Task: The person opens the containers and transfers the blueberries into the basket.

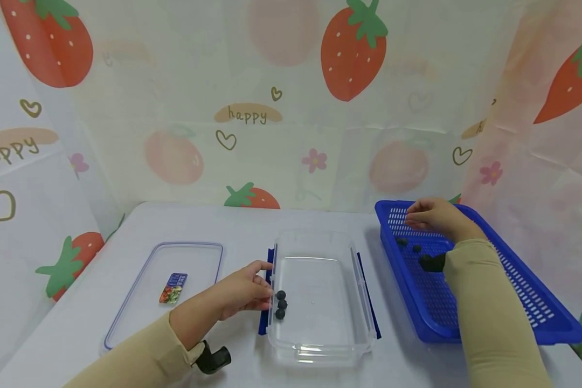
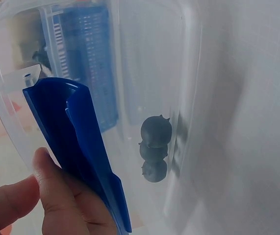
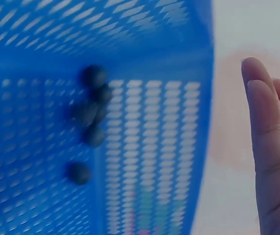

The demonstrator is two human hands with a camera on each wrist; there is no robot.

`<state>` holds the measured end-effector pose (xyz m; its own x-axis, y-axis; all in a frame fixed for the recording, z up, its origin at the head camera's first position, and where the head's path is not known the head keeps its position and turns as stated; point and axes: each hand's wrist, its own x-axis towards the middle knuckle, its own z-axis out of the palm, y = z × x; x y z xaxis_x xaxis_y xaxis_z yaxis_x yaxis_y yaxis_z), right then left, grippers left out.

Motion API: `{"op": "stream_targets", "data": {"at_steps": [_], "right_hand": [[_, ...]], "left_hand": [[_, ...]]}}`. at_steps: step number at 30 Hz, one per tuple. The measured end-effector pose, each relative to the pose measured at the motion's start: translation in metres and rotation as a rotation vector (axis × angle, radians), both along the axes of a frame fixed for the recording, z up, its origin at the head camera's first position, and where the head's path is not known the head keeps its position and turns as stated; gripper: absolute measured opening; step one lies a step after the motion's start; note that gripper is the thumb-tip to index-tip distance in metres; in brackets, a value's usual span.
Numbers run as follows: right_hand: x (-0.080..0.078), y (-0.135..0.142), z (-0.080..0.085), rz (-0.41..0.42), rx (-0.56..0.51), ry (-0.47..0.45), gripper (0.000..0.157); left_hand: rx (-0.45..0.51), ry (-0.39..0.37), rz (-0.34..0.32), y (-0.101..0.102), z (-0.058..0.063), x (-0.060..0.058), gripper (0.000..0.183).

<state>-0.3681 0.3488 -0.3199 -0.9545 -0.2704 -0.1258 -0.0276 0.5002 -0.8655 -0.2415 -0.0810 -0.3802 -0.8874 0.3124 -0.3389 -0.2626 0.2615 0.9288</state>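
Observation:
My left hand [image 1: 242,291] is at the left side of a clear plastic box [image 1: 320,345], its fingers touching the blue side latch [image 2: 88,129], which hangs folded outward. Three dark blueberries [image 1: 281,304] lie in a row along the box's left wall, small crowns showing on them in the left wrist view. My right hand [image 1: 436,215] hovers over the far end of a blue slotted basket [image 1: 402,302], fingers fairly straight and nothing visible between them. Several more blueberries [image 3: 93,134] are in the basket, gathered near one wall and blurred in the right wrist view.
Left of the box lies a clear lid [image 1: 140,275] with a blue rim and a colourful label [image 1: 173,288]. Another blue latch [image 1: 369,296] sticks out on the box's right side. Strawberry-printed sheets [image 1: 291,161] hang behind the white table [image 1: 242,221] and along both sides.

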Motion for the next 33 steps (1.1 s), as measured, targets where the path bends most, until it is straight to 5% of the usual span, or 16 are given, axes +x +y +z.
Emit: {"op": "stream_targets", "data": {"at_steps": [11, 19, 33], "right_hand": [[0.002, -0.074, 0.035, 0.114, 0.068, 0.110, 0.030], [0.010, -0.135, 0.045, 0.254, 0.132, 0.124, 0.023], [0.021, -0.222, -0.003, 0.446, 0.202, -0.005, 0.009]], "left_hand": [[0.011, 0.003, -0.008, -0.001, -0.001, 0.000, 0.056], [0.015, 0.009, -0.024, -0.003, -0.003, -0.002, 0.057], [0.015, -0.002, -0.010, -0.002, -0.002, -0.001, 0.057]]}}
